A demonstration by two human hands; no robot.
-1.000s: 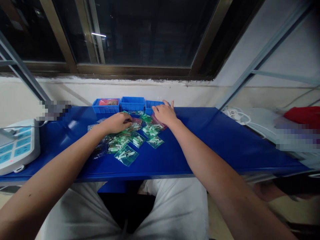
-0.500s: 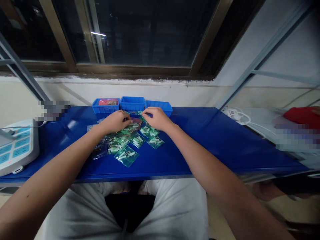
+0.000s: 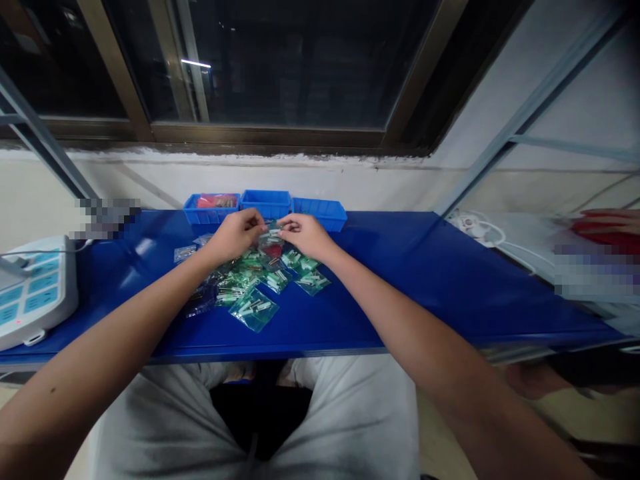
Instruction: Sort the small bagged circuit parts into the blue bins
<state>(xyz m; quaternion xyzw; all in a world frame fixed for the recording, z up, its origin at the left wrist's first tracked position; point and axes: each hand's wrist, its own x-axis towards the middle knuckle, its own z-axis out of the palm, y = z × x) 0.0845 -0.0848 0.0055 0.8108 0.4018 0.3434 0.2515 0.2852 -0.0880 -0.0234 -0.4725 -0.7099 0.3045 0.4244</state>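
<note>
Both of my hands are pinched close together over a pile of small green-tinted plastic bags. A small clear plastic bag stretches between my fingertips, with pale strips and something red showing in or just under it. My left hand grips its left edge with thumb and fingers. On the other edge, my right hand closes thumb against forefinger. Short white and metallic pieces show inside the bags of the pile. Darker clear bags lie by my left forearm.
Three blue bins line the table's back: the left bin holds a red packet, with a middle bin and right bin beside it. A white power strip sits at left. Another person's hand is on red material at far right.
My left hand has risen slightly and my right hand has shifted a little; they now hold a small clear bag stretched between them above the pile. A red item shows more plainly below.
</note>
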